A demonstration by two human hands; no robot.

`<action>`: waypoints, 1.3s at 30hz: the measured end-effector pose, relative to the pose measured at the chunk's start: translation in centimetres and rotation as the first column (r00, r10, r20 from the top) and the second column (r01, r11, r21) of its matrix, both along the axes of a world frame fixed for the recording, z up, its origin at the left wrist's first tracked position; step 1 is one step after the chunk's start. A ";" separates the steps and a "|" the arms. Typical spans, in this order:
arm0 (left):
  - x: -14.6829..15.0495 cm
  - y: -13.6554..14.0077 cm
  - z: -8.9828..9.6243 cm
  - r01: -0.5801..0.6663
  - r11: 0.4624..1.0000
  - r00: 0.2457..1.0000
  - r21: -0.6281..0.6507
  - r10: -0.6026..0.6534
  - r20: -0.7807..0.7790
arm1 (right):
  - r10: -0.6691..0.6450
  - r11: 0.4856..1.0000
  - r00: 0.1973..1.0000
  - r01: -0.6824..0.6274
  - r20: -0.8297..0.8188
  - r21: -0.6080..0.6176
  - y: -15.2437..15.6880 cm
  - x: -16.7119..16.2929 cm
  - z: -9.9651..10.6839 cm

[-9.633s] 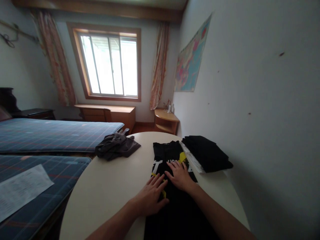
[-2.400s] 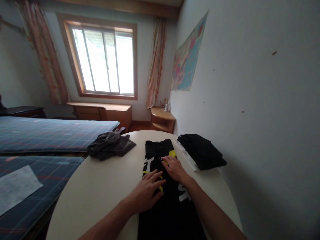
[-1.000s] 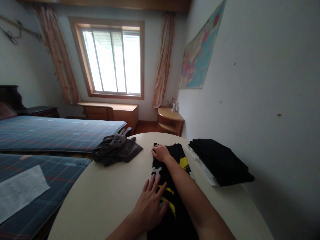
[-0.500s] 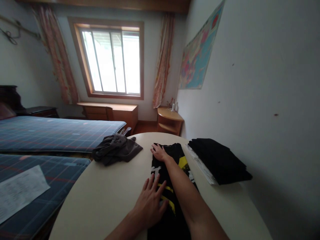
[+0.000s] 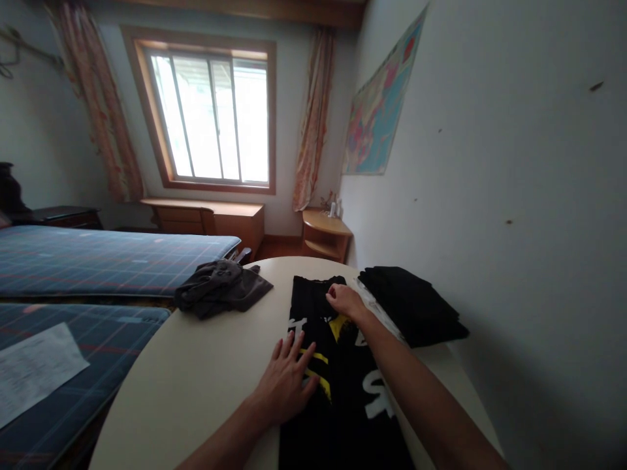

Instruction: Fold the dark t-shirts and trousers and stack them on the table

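I see the left hand (image 5: 284,388) on the black shirt (image 5: 337,434), fingers spread wide, I think to press it flat. The shirt lies on the table (image 5: 206,378), under those fingers and past their tips. Farther up, the right hand (image 5: 345,301) curls its fingers over the shirt near its top; I can't tell if they pinch it. The black pile (image 5: 409,303) and gray cloth (image 5: 220,287) sit aside, maybe for room.

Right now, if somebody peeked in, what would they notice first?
Probably the bright window in the far wall, left of the middle. Next, the black garment with yellow and white print on the pale rounded table, the left hand spread on it and the right hand near its far end. The colourful map on the right wall stands out too.
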State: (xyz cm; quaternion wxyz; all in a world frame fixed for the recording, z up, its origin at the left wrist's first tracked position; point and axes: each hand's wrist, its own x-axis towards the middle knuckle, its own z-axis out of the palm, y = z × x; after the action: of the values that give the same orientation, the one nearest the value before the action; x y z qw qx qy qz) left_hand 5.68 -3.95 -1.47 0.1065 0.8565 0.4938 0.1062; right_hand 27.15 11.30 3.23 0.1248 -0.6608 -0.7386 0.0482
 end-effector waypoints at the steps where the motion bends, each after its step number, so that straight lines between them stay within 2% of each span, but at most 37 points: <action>1: 0.0 0.0 0.1 0.002 1.000 1.000 0.002 -0.002 -0.006 | 0.016 1.000 1.000 -0.016 0.002 -0.021 -0.6 0.4 0.1; 5: 0.0 0.0 0.3 0.009 1.000 1.000 0.014 -0.009 -0.008 | 0.143 0.984 0.990 -0.144 -0.016 -0.109 -3.6 0.8 0.0; 8: -0.1 0.1 0.2 0.013 1.000 1.000 0.019 -0.013 -0.012 | 0.200 0.970 0.978 -0.205 -0.052 -0.127 -5.5 0.5 -0.5; 13: -0.6 0.8 0.0 0.008 0.998 1.000 0.058 -0.007 -0.016 | 0.152 0.986 0.982 -0.158 -0.109 -0.048 -7.7 -0.1 -1.2; 17: -1.3 1.8 -0.1 -0.005 0.994 1.000 0.107 0.006 -0.015 | 0.214 0.977 0.962 -0.210 -0.167 0.044 -10.1 -0.6 -2.4; 22: -1.2 1.9 0.3 -0.049 0.978 0.999 0.201 0.045 0.024 | 0.191 0.977 0.979 -0.197 -0.070 -0.083 -12.9 -1.7 -4.9; 25: -0.8 1.4 0.8 -0.106 0.960 0.993 0.257 0.090 0.076 | 0.146 0.983 0.989 -0.148 -0.028 -0.113 -12.4 -2.4 -5.6; 29: -0.5 0.6 1.4 -0.139 0.955 0.986 0.262 0.108 0.130 | 0.102 0.977 0.995 -0.101 -0.008 -0.187 -10.0 -2.7 -5.3; 33: -0.5 -0.1 1.8 -0.116 0.971 0.985 0.209 0.085 0.151 | 0.094 0.972 0.996 -0.092 0.002 -0.216 -7.3 -2.6 -4.9; 39: -0.5 -0.6 1.3 -0.061 0.987 0.987 0.147 0.037 0.159 | -0.043 0.967 0.998 0.052 0.042 -0.250 -3.4 -2.6 -4.2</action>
State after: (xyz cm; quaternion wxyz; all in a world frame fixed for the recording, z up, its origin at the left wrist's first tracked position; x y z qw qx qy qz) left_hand 5.17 -4.57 -0.13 0.0766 0.8388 0.4954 0.2126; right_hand 24.50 7.86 -1.00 0.0281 -0.6895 -0.7127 0.1261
